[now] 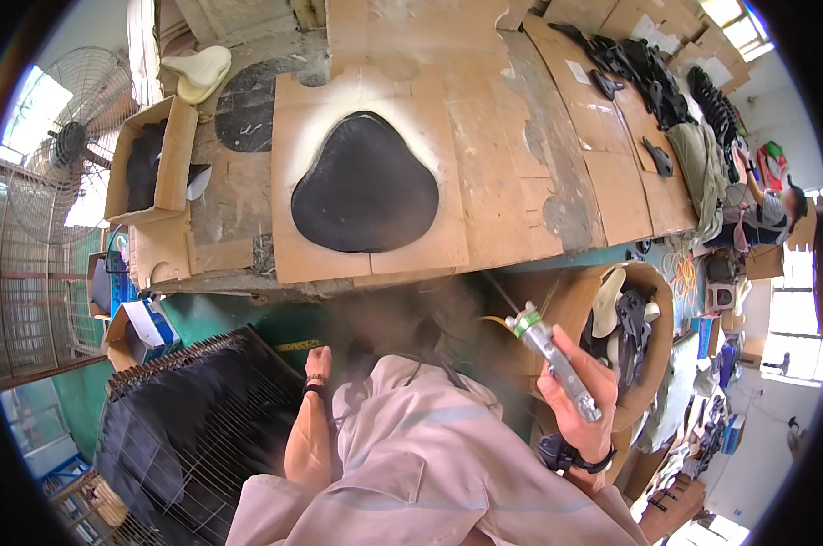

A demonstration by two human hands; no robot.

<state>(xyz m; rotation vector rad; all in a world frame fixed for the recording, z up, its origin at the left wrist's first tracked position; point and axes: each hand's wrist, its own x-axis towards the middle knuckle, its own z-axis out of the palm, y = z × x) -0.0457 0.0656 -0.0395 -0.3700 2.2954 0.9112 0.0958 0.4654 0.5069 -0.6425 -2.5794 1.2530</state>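
Observation:
In my right hand [579, 393] is a silver spray gun [559, 369] with a green ring near its nozzle; my fingers wrap round its body, and it points up toward the table edge. A black, rounded-triangular sheet [364, 187] lies flat on cardboard on the table, apart from both hands. Pale spray residue borders its upper sides. My left hand [319, 362] hangs low beside the wire rack, its fingers curled; anything inside them is hidden. Dark sheets [193, 414] fill the wire rack [248, 341] at my left.
A carton [184, 159] of dark pieces and cream saddle-shaped parts [202, 73] sit at the table's left. On the right stands a large carton [653, 364] with saddle parts. Black parts [612, 59] line the far right. A fan [70, 144] and another person [774, 211] are farther off.

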